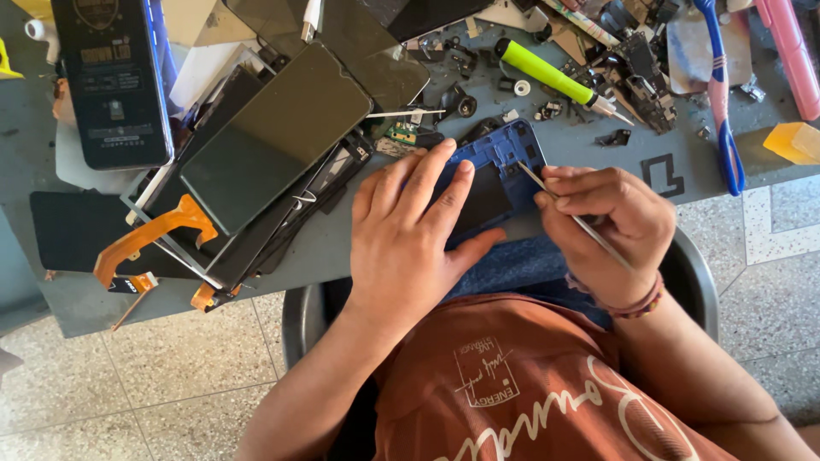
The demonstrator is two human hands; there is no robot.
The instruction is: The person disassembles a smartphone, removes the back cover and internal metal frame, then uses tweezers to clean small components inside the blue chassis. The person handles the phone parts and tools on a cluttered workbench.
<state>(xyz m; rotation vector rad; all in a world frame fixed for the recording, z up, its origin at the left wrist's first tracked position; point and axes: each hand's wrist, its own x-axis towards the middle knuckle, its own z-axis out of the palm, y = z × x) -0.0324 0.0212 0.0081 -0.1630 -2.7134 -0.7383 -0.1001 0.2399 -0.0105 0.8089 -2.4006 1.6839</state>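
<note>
At table centre, near edge: blue phone frame (500, 171), back cover already off, dark inner cavity exposed; further stripping appears unfinished, small loose parts (465, 102) lying at twelve o'clock.

Left hand (410, 235): palm down, fingers spread flat over the frame's left half, pressing it to the grey table (589, 162); not clenched, steadying rather than gripping.

Right hand (611, 226): at three o'clock of the frame, fingers pinched on thin metal pry tool (568, 213), tip angled up-left onto the frame's right edge; wrist cocked, thread bracelet worn.

Surroundings: stacked phone screens (273, 137) with orange flex cables (149, 235) at nine to ten o'clock; green-handled screwdriver (551, 75) at one o'clock; blue toothbrush (722, 102) at two o'clock.
</note>
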